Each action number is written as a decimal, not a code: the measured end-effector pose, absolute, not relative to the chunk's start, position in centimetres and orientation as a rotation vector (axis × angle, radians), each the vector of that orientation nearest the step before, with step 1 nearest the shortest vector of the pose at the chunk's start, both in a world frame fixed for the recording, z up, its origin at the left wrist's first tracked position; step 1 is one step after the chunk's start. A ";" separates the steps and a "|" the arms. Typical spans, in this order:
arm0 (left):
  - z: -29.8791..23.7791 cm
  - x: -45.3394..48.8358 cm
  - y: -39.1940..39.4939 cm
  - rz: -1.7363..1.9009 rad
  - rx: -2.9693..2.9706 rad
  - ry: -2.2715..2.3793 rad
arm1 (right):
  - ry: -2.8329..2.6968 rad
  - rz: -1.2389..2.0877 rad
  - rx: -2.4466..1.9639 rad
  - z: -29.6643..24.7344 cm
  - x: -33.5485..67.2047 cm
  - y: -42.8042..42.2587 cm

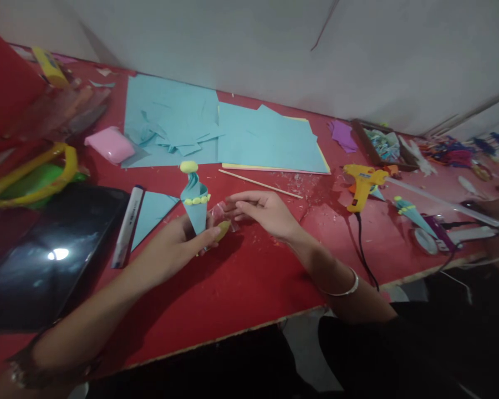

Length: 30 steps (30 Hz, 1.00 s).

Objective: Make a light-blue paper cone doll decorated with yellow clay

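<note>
My left hand is closed round a small blue paper cone with a yellow ball on top and a row of yellow beads across it. It holds the cone upright over the red table. A yellowish lump sits by its thumb. My right hand reaches in from the right with its fingers pinching at a small clear plastic wrap right beside the cone. A metal bangle is on my right wrist.
Blue paper sheets and scraps lie at the back, with a thin wooden stick in front. A yellow glue gun stands right, near another cone. A marker, pink clay and a dark glossy object are on the left.
</note>
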<state>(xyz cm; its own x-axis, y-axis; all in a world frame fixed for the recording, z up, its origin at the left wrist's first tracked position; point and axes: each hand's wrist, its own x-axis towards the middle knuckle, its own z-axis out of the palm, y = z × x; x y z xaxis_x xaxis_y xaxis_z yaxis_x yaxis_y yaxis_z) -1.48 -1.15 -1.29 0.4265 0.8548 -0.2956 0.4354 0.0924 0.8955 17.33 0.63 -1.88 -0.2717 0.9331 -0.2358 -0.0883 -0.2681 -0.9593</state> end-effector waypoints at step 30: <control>-1.0 -1.3 -1.1 0.486 1.575 1.042 | -1.351 1.395 -1.186 -2.7 17.6 0.9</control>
